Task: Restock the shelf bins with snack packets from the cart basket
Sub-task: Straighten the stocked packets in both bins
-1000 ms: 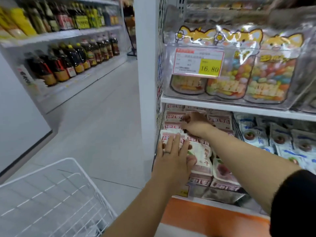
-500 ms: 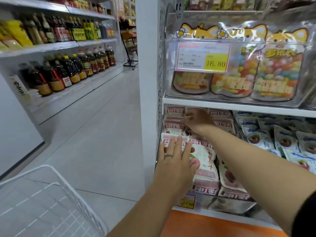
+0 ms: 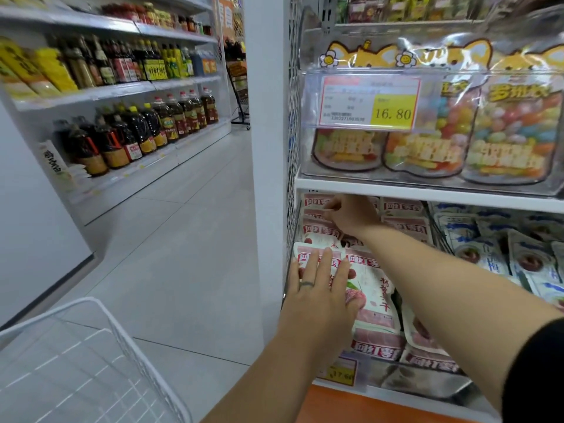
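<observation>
Pink-and-white snack packets (image 3: 374, 288) fill a clear shelf bin (image 3: 427, 383) on the lower shelf at the right. My left hand (image 3: 320, 297) lies flat with straight fingers on the front packets, pressing them. My right hand (image 3: 351, 213) reaches deeper under the shelf board, its fingers curled onto the top edge of a rear pink packet (image 3: 317, 206). The white wire cart basket (image 3: 91, 361) is at the lower left; no packets show in the visible part.
Above, a clear bin (image 3: 427, 129) holds candy pouches behind a 16.80 price tag (image 3: 369, 102). Blue-and-white packets (image 3: 494, 251) fill the neighbouring bin on the right. A white pillar (image 3: 265, 148) borders the shelf. Across the aisle stand shelves of oil bottles (image 3: 137, 132).
The view has tilted up slightly. My right hand has shifted a little left and further back among the rear packets. My left hand stays flat on the front packets.
</observation>
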